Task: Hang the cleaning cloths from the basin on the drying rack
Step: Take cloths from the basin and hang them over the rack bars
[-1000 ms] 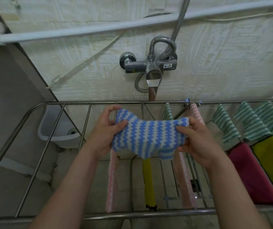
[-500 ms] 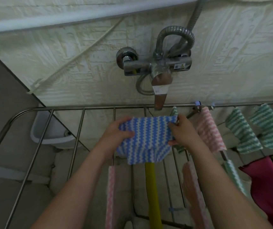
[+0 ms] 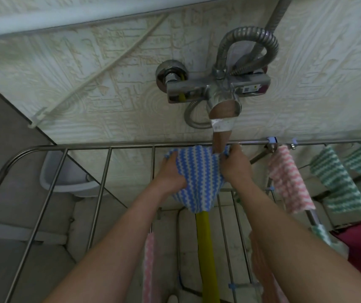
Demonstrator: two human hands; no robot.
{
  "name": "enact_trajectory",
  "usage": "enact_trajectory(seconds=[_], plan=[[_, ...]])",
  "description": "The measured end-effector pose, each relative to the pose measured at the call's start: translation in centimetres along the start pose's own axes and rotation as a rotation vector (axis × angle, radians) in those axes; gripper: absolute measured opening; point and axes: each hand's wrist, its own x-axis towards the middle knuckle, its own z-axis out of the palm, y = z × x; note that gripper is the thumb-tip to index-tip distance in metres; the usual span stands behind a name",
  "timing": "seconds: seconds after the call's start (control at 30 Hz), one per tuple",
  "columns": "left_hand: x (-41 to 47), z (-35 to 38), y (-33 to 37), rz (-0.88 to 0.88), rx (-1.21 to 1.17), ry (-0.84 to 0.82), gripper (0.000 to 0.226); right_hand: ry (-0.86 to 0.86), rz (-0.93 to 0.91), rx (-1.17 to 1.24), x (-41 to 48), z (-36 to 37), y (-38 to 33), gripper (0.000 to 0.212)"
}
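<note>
Hanging step: left hand (image 3: 170,171) and right hand (image 3: 235,166) pinch the blue cloth (image 3: 198,180) at the rack (image 3: 109,146) rail, 12 o'clock, apparently over it. Next: release, smooth.

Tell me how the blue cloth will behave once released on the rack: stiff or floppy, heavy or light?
Probably floppy: the blue cloth sags to a point between the left hand and the right hand. Likely light, since it hangs from grips at its upper corners. It should drape over a rack bar and stay, as the pink cloth nearby does.
</note>
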Motion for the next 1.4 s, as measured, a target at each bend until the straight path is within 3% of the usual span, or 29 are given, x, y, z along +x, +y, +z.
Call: enact_trajectory(seconds=[0.27,0.53,0.7,0.87,1.0,1.1,1.4], plan=[[1.2,0.5,0.1,-0.032,0.041,-0.046,0.096,-0.087,0.075,-0.053,-1.2,1.8,-0.3,0.039],[1.2,0.6,0.8,0.092,-0.057,-0.008,0.074,0.087,0.052,-0.032,-1.8,1.6,0.3,0.033],[0.9,0.2,-0.5,0.072,0.07,-0.011,0.086,-0.106,0.078,0.087,-2.3,1.4,-0.4,0.037],[-2.7,1.7,-1.5,0.236,0.041,0.023,0.055,-0.402,0.083,0.168,-6.3,-2.8,-0.3,0.026],[-3.7,3.9,-1.8,0.299,0.114,0.097,0.053,-0.566,0.174,0.287,-9.3,-3.1,-0.3,0.021],[-3.8,4.5,-1.3,0.303,0.187,0.187,0.052,-0.509,0.15,0.313,-10.3,-1.7,0.2,0.018],[-4.6,4.4,0.5,0.382,0.315,0.239,0.042,-0.006,0.039,0.18,-11.5,-0.1,1.7,0.023]])
